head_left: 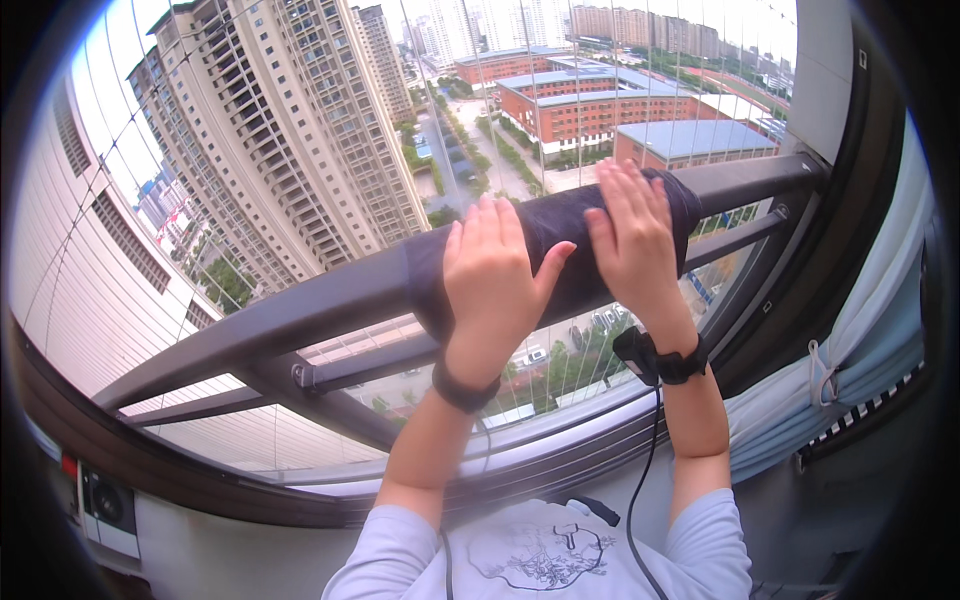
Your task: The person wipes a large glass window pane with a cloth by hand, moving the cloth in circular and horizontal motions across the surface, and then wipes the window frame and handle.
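A dark navy cloth [559,232] hangs folded over the brown metal top rail [322,300] of a window guard. My left hand [491,274] lies flat on the cloth near its left end, thumb spread to the right. Further right, my right hand [634,232] rests palm down on the same cloth, its fingers reaching over the rail's top. Neither hand is closed around anything. The palms and the far side of the cloth are hidden.
Thin vertical wires [529,97] run beyond the rail, with tall buildings far below and outside. A lower rail [375,367] passes beneath. Tied blue-and-white curtains [832,382] hang at right. A black cable [645,480] trails from the device [636,352] on my right wrist.
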A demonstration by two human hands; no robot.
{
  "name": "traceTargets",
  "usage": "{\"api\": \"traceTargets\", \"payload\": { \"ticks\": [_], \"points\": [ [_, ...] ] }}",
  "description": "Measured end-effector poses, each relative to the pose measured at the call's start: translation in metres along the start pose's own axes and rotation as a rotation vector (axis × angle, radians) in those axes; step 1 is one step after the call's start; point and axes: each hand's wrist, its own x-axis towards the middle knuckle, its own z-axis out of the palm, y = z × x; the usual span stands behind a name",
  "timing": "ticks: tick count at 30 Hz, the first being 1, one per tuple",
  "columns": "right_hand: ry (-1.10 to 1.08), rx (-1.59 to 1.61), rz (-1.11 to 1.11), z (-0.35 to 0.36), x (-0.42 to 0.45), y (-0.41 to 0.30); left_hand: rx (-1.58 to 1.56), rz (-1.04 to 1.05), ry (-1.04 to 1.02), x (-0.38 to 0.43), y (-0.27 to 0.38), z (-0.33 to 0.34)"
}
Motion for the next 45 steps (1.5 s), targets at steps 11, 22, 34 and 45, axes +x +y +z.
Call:
{"api": "traceTargets", "payload": {
  "ticks": [11,22,34,45],
  "points": [
    [-0.102,0.255,-0.029,0.005,0.017,0.012,-0.029,-0.100,-0.078,0.002,-0.009,-0.009],
    [-0.139,0.211,-0.093,0.009,0.022,0.032,0.150,-0.139,-0.067,0.008,0.010,0.007],
    [-0.080,0.208,-0.148,0.000,0.011,0.052,0.134,-0.230,-0.010,0.005,0.039,0.013],
    [-0.098,0.168,-0.082,-0.002,0.009,0.067,0.033,-0.210,-0.001,0.010,0.053,0.018]
  ]
}}
